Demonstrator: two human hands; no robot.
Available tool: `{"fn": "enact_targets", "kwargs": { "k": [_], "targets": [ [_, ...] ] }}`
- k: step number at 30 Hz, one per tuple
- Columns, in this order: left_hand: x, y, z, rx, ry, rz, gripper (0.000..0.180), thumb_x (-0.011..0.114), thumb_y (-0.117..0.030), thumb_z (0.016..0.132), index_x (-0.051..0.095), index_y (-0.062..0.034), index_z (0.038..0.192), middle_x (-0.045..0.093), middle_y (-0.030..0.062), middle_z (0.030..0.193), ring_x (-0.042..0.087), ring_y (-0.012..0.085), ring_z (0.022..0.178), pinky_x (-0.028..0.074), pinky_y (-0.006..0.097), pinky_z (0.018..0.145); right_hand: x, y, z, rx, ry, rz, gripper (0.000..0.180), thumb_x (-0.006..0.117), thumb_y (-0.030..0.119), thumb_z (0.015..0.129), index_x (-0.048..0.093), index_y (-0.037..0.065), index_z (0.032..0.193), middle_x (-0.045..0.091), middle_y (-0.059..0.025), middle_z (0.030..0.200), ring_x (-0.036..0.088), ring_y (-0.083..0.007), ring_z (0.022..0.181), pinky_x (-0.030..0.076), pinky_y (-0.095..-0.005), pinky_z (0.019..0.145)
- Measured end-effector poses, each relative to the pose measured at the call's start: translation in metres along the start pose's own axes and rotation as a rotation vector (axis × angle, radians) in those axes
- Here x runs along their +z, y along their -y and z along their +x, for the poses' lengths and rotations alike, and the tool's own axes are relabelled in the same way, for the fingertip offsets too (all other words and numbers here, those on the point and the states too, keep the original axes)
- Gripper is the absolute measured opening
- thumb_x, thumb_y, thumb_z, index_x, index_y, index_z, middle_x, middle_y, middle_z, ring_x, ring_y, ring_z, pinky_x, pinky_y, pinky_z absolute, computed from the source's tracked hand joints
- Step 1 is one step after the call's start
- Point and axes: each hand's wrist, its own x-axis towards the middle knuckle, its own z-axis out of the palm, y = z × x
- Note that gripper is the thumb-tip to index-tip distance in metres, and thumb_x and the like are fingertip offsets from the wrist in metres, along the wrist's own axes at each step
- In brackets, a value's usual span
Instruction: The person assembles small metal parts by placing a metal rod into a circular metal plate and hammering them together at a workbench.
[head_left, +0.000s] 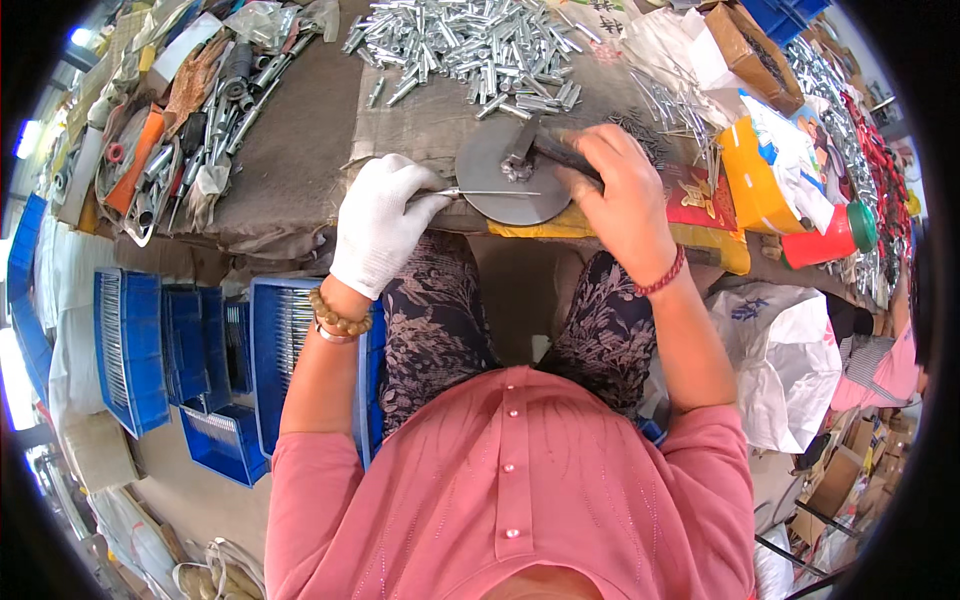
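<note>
My left hand (390, 215), in a white knitted glove, pinches a thin metal rod (500, 192) between thumb and fingertips. The rod reaches to the right over a round grey metal plate (478, 160) at the bench's near edge. My bare right hand (620, 190) is closed around the dark handle of a hammer (568, 155), and its fingers are slightly blurred. The hammer's head (522, 140) is over the plate, above a small rough metal lump (516, 170) at the plate's middle. Whether the head touches the lump I cannot tell.
Beyond the plate lies a heap of short silvery metal tubes (470, 50). Thin rods (680, 105) lie to the right, near a yellow container (755, 180) and a red jar with a green lid (830, 236). Assorted tools (215, 110) crowd the left. Blue crates (130, 350) stand below left.
</note>
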Motion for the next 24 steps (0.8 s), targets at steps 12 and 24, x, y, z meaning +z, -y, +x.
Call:
{"fn": "enact_targets", "kwargs": {
  "k": [12, 24],
  "targets": [
    [-0.001, -0.011, -0.005, -0.012, -0.013, 0.047, 0.012, 0.081, -0.013, 0.085, 0.075, -0.0066, 0.092, 0.067, 0.0119, 0.09, 0.065, 0.033, 0.091, 0.052, 0.042, 0.084, -0.01, 0.024, -0.036, 0.041, 0.033, 0.098, 0.019, 0.079, 0.005, 0.082, 0.073, 0.004, 0.1, 0.066, -0.0097, 0.1, 0.066, -0.0322, 0.093, 0.053, -0.0427, 0.083],
    [-0.012, -0.014, 0.001, 0.004, 0.068, 0.001, 0.019, 0.082, -0.012, 0.082, 0.075, -0.0038, 0.098, 0.068, 0.0134, 0.092, 0.065, 0.0328, 0.091, 0.052, 0.041, 0.083, -0.04, 0.01, -0.068, 0.123, -0.028, 0.086, 0.014, 0.079, 0.008, 0.083, 0.072, 0.005, 0.095, 0.066, -0.0105, 0.093, 0.067, -0.0323, 0.089, 0.055, -0.0419, 0.078]
  ]
}}
